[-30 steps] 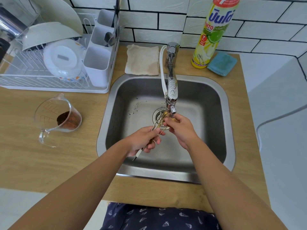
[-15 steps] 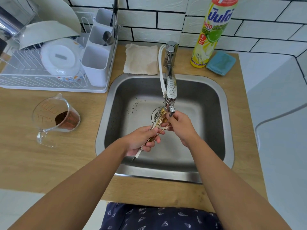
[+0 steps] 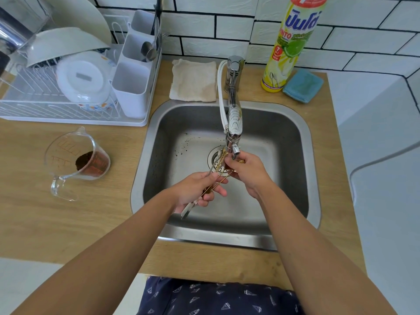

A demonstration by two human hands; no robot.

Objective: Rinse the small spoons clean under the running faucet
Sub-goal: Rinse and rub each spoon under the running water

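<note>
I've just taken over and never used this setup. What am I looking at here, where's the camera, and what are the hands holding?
There is no machine: a person wears one wide-angle camera on the head, looking down at their bare hands. The left hand grips the handles of a bunch of small spoons; the right hand pinches their bowl ends under the faucet spout, over the sink drain. On the wooden counter lie a measuring cup with brown powder, a dish rack, a cloth, a detergent bottle and a blue sponge.
</note>
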